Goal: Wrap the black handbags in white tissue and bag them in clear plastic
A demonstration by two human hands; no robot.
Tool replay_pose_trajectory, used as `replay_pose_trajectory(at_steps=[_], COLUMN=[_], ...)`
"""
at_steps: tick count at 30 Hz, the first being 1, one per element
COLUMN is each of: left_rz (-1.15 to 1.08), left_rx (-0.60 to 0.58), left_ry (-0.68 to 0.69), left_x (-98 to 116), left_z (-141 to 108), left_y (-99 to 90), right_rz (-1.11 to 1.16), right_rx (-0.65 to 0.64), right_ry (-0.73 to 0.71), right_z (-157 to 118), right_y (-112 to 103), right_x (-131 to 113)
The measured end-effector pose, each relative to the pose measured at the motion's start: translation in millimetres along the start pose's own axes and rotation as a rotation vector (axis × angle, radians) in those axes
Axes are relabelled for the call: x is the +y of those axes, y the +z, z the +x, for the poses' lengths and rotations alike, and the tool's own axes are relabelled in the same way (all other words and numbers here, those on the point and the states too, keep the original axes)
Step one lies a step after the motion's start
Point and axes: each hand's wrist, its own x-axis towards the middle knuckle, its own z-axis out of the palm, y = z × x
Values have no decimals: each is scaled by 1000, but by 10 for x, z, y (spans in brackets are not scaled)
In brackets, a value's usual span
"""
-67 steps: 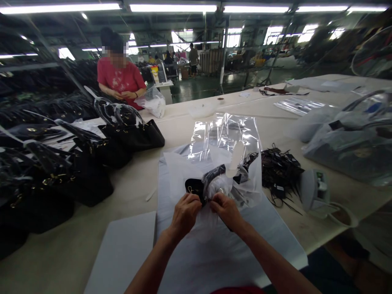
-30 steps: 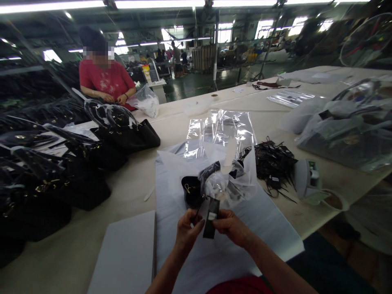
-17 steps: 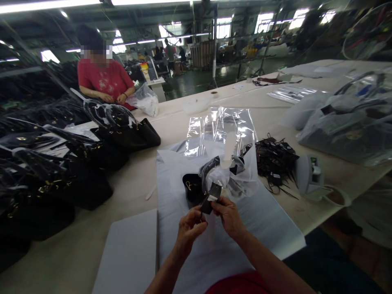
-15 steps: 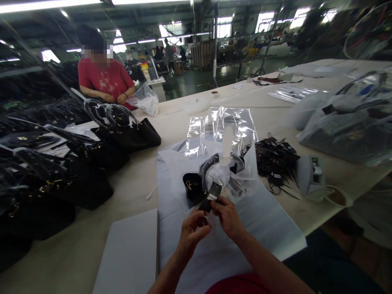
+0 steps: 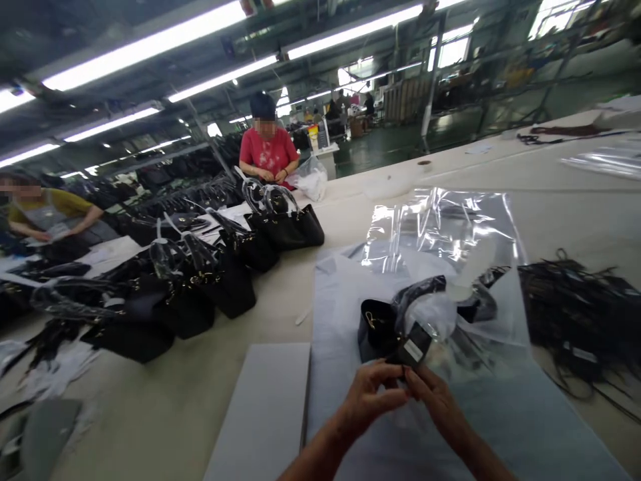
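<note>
My left hand (image 5: 373, 394) and my right hand (image 5: 435, 401) meet with fingertips pinched at the lower end of a black hang tag (image 5: 414, 344) that bears a white label. Exactly what the left fingers grip is partly hidden. Just beyond them a black handbag (image 5: 376, 324) with gold hardware stands among thin white wrapping (image 5: 340, 300). Its plastic-wrapped handle (image 5: 418, 288) arches over white stuffing (image 5: 433, 315). Clear plastic film (image 5: 445, 220) lies behind the bag.
Several black handbags (image 5: 285, 230) line the table's left side. A flat grey-white board (image 5: 265, 401) lies left of my arms. Dark corded tags (image 5: 575, 314) are heaped at the right. A person in red (image 5: 270, 153) works across the table; another, in yellow (image 5: 75, 207), is far left.
My view has swung left, bringing more handbags and a second co-worker into sight. The left hand has closed in on the tag's lower end, beside the right fingers.
</note>
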Motion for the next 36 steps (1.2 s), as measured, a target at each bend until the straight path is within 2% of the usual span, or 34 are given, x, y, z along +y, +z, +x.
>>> replay_pose_trajectory(at_steps=[3,8,13,17,21,23,27,29,31,36], left_rz=[-119,-49,8,198,346,360,392,427,462,575], left_rx=[-45,59,-4,-10,-26,-27,-4,23,60,174], left_ry=[-25,-68,-53,44,103,115,120,113,114,107], left_x=[-6,-75,-119,-109,-121,-144,-157,-131,-95,-75], left_z=[7,45,75,115,139,143,156,158,138,-91], left_y=[-29,-131,-177,-219,-257,-259,-263,-287,-327,-425], right_rz=[17,-86,-128,33,83,38,-194,-195,-104,80], right_rx=[-23,-134,-143,-137,-134,-138,-143,-133,-100,88], right_ry=[15,-98,-154,-72,33,-15,-152,-121,-51,54], right_z=[39,55,31,63,58,37,-51,-111,-167,-186], right_y=[66,9,-86,-71,-68,-73,-69,-67,-77,-127], right_x=[-92,-96,-44,-53,-40,-32,-56,-93,-142,-245])
